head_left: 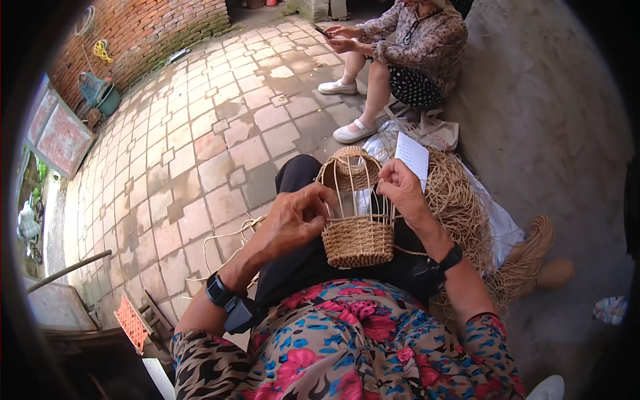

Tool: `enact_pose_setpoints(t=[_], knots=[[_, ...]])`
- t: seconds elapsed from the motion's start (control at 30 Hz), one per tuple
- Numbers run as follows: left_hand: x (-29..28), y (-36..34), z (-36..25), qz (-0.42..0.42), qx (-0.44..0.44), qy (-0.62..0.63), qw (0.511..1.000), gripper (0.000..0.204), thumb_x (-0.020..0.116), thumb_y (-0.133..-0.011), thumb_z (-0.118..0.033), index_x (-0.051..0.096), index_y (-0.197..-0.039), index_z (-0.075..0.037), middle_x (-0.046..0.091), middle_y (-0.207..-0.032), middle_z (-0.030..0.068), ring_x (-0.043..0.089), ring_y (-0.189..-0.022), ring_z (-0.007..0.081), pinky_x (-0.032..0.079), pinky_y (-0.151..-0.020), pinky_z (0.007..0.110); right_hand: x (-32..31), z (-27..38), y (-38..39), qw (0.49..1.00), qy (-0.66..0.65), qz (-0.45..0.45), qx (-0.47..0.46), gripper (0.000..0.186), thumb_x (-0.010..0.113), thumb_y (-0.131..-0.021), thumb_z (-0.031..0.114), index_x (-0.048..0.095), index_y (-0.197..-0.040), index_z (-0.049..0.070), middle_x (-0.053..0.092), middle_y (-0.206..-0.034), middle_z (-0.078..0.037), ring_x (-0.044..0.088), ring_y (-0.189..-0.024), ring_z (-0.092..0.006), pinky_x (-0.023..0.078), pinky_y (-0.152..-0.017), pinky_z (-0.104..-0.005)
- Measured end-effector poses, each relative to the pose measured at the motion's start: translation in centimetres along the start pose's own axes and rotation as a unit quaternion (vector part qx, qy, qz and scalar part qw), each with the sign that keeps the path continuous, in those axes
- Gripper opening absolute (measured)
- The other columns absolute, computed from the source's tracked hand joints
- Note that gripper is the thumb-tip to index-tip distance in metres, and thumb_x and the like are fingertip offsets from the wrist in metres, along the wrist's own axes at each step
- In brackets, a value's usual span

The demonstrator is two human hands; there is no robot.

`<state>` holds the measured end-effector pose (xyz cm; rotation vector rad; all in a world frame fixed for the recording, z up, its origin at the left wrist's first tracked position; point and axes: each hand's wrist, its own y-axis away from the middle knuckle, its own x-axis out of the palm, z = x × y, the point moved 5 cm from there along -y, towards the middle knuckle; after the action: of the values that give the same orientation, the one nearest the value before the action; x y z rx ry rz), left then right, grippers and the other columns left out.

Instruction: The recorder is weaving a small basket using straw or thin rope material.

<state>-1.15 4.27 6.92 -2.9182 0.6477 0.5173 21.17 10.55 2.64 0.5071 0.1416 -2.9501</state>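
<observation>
A tan woven basket (357, 240) rests over my lap, with thin upright stakes rising from its lower band to a woven upper part. My left hand (305, 213) is closed at the basket's left side, fingertips pinched on the stakes or cord there; the exact strand is hidden. My right hand (399, 183) pinches the stakes near the top right of the basket. Loose cord trails to the left of my knee. A large tangled heap of tan cord (450, 207) lies on white sacking to the right, with a white sheet of paper (412, 155) behind my right hand.
A seated person (417, 60) holds a dark device on paved ground (173, 173) ahead. Cord bundles (539, 253) lie on concrete at the right. A brick wall (140, 30), green bucket (109, 100), leaning panel (63, 133) and small orange-strapped stool (130, 320) are at the left.
</observation>
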Motion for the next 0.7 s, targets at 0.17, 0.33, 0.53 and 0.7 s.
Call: enact_pose_setpoints(t=[0.17, 0.33, 0.53, 0.7], knots=[[0.9, -0.6, 0.9, -0.018, -0.003, 0.046, 0.999, 0.016, 0.059, -0.083, -0.001, 0.057, -0.098, -0.004, 0.064, -0.078, -0.0005, 0.054, -0.071, 0.0031, 0.043, -0.062, 0.020, -0.6, 4.4, 3.2, 0.932, 0.285, -0.108, -0.195, 0.020, 0.066, -0.081, 0.006, 0.055, -0.098, 0.003, 0.059, -0.075, -0.010, 0.061, -0.069, -0.0158, 0.048, -0.063, -0.0268], [1.1, -1.3, 1.1, -0.007, -0.016, 0.162, 0.987, 0.019, 0.056, -0.082, 0.004, 0.057, -0.100, -0.002, 0.063, -0.087, 0.0011, 0.059, -0.084, 0.0070, 0.048, -0.079, 0.023, 2.2, 6.3, 4.9, 0.988, 0.064, 0.101, -0.094, 0.016, 0.066, -0.082, 0.004, 0.060, -0.097, 0.002, 0.062, -0.081, -0.009, 0.061, -0.068, -0.0162, 0.047, -0.062, -0.0278], [1.3, -1.5, 2.3, -0.042, -0.043, 0.101, 0.993, 0.027, 0.056, -0.083, 0.000, 0.055, -0.109, -0.005, 0.067, -0.087, 0.0085, 0.063, -0.076, 0.0114, 0.051, -0.071, 0.026, 1.3, 5.9, 5.2, 0.997, 0.056, 0.007, -0.043, 0.006, 0.064, -0.082, 0.000, 0.062, -0.088, -0.001, 0.062, -0.074, -0.005, 0.058, -0.065, -0.0089, 0.047, -0.057, -0.0256], [2.8, -1.5, 2.1, 0.023, 0.047, -0.004, 0.999, 0.031, 0.048, -0.090, -0.004, 0.051, -0.120, -0.007, 0.068, -0.086, 0.0086, 0.064, -0.067, 0.0123, 0.053, -0.061, 0.027, 2.4, 8.0, 6.7, 0.922, 0.287, -0.049, -0.255, 0.014, 0.063, -0.073, -0.003, 0.055, -0.083, 0.004, 0.053, -0.076, -0.014, 0.059, -0.067, -0.0327, 0.047, -0.056, -0.0403]])
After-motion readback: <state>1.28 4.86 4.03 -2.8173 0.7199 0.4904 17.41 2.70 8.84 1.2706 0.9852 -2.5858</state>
